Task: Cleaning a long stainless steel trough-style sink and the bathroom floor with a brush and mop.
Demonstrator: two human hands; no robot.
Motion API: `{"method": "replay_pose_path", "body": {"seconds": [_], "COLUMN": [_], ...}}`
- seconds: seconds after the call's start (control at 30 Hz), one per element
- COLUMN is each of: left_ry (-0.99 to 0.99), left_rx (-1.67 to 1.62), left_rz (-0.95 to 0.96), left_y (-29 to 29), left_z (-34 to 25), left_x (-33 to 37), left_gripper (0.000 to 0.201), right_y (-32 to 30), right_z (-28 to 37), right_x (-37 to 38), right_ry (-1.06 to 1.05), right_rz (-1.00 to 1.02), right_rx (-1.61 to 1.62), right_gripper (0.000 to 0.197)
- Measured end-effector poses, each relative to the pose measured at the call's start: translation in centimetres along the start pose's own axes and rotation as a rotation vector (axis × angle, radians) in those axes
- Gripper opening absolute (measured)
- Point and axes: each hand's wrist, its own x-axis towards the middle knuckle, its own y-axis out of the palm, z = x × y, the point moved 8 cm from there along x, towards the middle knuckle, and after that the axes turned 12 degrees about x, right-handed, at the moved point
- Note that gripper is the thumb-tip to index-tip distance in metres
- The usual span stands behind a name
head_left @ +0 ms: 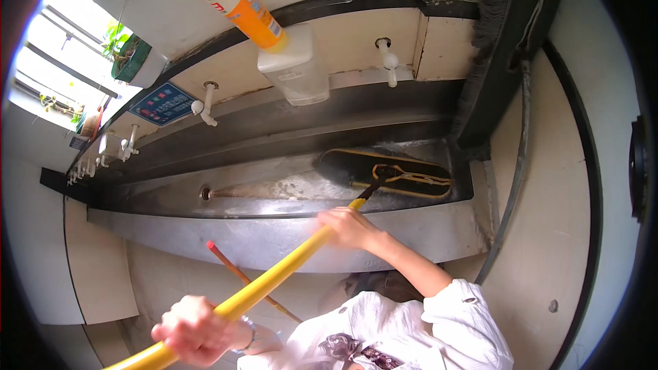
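Observation:
My left hand (199,329), somewhat blurred, is closed round the lower part of a long yellow mop handle. Farther up the same pole, close to the sink's front edge, my right hand (348,227) wraps round it. The handle belongs to a flat mop (411,182) with a long, dark oval head and yellow trim. Its head lies in the right end of a long metal trough sink (274,233), and a dark joint links it to the pole.
An orange bottle with a yellow cap (250,14) stands above a white plastic container (295,72). White taps (388,65) line the wall. A thin orange stick (240,273) leans below the sink. A dark fringed brush or mop (497,48) and a grey pipe (524,151) are at right.

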Motion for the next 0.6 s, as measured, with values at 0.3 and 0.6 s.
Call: {"method": "replay_pose_path", "body": {"seconds": [0.3,0.6], "left_ry": [0.131,0.107], "left_rx": [-0.190,-0.298], "left_rz": [0.133,-0.150], "left_y": [5.2,-2.2], "left_z": [-2.7,-3.6], "left_x": [5.4,4.3], "left_gripper": [0.033,0.029], "right_y": [-2.5,-2.8], "right_z": [1.2,0.2], "right_x": [0.0,2.8], "right_ry": [-0.103,-0.054], "right_rz": [-0.409,-0.167], "right_rx": [-0.100,-0.056], "right_gripper": [0.033,0.001]}}
